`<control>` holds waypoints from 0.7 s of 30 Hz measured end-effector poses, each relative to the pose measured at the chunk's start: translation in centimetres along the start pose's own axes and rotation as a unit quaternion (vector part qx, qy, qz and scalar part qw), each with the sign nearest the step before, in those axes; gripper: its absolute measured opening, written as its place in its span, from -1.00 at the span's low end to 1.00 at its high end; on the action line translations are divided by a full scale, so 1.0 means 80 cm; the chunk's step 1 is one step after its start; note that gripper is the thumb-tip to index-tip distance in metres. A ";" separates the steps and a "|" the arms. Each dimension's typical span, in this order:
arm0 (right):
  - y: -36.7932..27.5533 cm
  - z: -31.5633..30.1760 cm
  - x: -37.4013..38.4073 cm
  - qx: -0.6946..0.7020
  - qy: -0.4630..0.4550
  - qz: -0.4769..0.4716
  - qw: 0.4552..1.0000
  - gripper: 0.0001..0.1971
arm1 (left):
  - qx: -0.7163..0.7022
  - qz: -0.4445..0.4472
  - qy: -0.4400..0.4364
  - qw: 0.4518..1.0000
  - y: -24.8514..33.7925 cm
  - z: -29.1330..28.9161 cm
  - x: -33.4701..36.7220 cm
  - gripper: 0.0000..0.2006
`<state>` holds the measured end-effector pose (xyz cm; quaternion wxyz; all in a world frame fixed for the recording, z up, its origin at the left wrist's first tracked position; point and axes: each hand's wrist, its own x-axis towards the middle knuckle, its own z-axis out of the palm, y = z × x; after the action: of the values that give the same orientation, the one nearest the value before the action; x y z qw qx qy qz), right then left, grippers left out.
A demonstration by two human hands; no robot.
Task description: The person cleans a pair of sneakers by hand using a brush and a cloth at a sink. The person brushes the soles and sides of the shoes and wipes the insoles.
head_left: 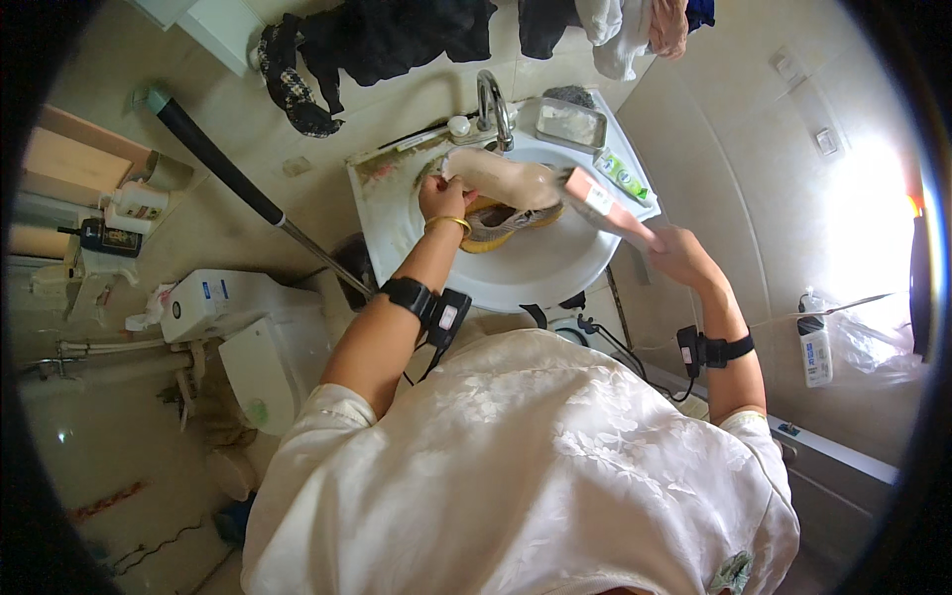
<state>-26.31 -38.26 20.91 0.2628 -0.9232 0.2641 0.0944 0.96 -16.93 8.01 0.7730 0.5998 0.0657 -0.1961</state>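
Over the white sink my left hand grips the left end of a pale beige insole, its fingers closed on the edge. Below the insole a shoe with a yellow sole and grey-brown upper lies in the basin, partly covered by the insole and my hand. To the right, my right hand is wrapped round the handle of a pink scrubbing brush. The brush head is at the insole's right end, slightly blurred; whether its dark bristles touch the insole, I cannot tell.
A chrome faucet rises behind the basin. On the right rim are a clear box and a green-and-white tube. Dark clothes hang above. At left stand a long-handled pole and a toilet.
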 end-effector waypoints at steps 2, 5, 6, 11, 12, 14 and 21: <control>-0.015 -0.009 -0.017 0.009 0.007 0.026 1.000 -0.85 | -0.078 -0.104 0.016 0.991 -0.015 -0.011 0.019 -0.79; -0.026 -0.007 -0.029 0.096 0.036 0.032 0.994 -0.85 | -0.048 -0.170 -0.054 0.983 -0.025 -0.024 0.025 -0.63; -0.035 -0.007 -0.033 0.109 0.039 0.030 0.993 -0.85 | -0.050 -0.171 -0.054 0.983 -0.025 -0.028 0.021 -0.63; -0.100 -0.007 -0.036 0.135 -0.001 0.008 0.991 -0.86 | 0.085 -0.140 0.001 0.987 -0.011 -0.071 -0.014 -0.47; -0.112 -0.003 -0.033 0.160 -0.009 -0.017 0.987 -0.85 | 0.082 -0.140 0.006 0.987 -0.008 -0.085 -0.018 -0.47; -0.135 0.008 -0.025 0.183 -0.023 -0.048 0.982 -0.85 | 0.068 -0.231 -0.063 0.969 0.004 -0.115 -0.027 -0.40; -0.243 0.120 0.037 0.153 0.007 -0.227 0.962 -0.86 | -0.071 -0.267 -0.088 0.957 0.029 -0.190 -0.063 -0.42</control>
<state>-13.68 -20.36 20.34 0.4138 -0.9082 0.0605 -0.0162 -0.76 -0.85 7.68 0.7360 0.4843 0.1684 -0.4421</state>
